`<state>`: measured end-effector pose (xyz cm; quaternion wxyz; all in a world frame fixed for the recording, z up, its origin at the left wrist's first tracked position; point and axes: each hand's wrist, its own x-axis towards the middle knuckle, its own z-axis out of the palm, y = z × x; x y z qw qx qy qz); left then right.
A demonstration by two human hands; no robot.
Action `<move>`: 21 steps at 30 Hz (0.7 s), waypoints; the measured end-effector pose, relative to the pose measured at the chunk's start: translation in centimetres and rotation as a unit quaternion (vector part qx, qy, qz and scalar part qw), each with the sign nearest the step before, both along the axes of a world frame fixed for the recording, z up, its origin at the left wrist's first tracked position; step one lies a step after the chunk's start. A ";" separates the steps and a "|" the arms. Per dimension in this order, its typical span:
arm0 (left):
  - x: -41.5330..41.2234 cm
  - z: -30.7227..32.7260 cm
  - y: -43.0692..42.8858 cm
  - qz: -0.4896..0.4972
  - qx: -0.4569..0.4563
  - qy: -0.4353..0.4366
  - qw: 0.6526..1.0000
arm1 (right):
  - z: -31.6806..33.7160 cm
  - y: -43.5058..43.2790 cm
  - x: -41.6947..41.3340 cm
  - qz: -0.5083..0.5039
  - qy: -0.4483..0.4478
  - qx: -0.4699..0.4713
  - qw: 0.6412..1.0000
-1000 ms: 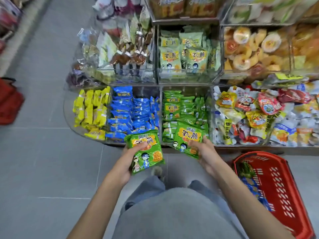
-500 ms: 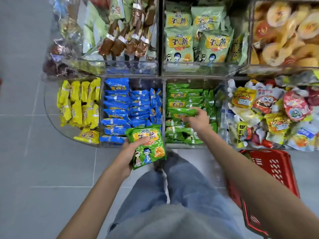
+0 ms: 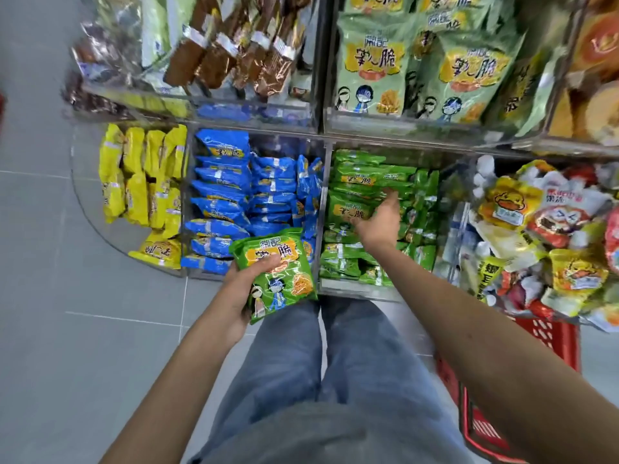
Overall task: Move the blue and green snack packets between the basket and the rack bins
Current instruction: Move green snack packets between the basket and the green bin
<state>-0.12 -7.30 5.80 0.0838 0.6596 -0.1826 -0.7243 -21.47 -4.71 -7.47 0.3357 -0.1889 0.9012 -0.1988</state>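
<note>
Your left hand [image 3: 240,291] grips a green packet [image 3: 283,279] just in front of the blue packets [image 3: 221,182]. Your right hand [image 3: 382,222] hovers empty, fingers loose, over the green bin [image 3: 355,290]; the basket [image 3: 549,336] sits at your right.

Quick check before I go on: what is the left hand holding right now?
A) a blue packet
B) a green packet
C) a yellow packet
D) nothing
B: the left hand holds a green packet, thumb across its front, in front of the blue packets in their bin.
</note>
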 end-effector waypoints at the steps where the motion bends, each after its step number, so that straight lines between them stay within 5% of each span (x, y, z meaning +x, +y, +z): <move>1: 0.1 -0.2 -0.2 0.001 0.002 -0.005 1.000 | -0.2 -0.2 -0.2 0.013 -0.015 0.017 1.000; 6: 0.2 -0.7 -2.1 -0.007 0.000 -0.024 1.000 | -0.4 0.1 -1.3 0.025 -0.058 -0.001 0.998; 11: 0.2 -0.5 -3.3 -0.010 -0.020 -0.012 1.000 | 0.2 1.0 -1.7 0.042 0.034 -0.040 0.998; 21: 0.0 -1.6 -2.7 -0.033 -0.012 -0.002 0.999 | -1.1 0.3 -0.7 0.064 0.033 0.054 0.996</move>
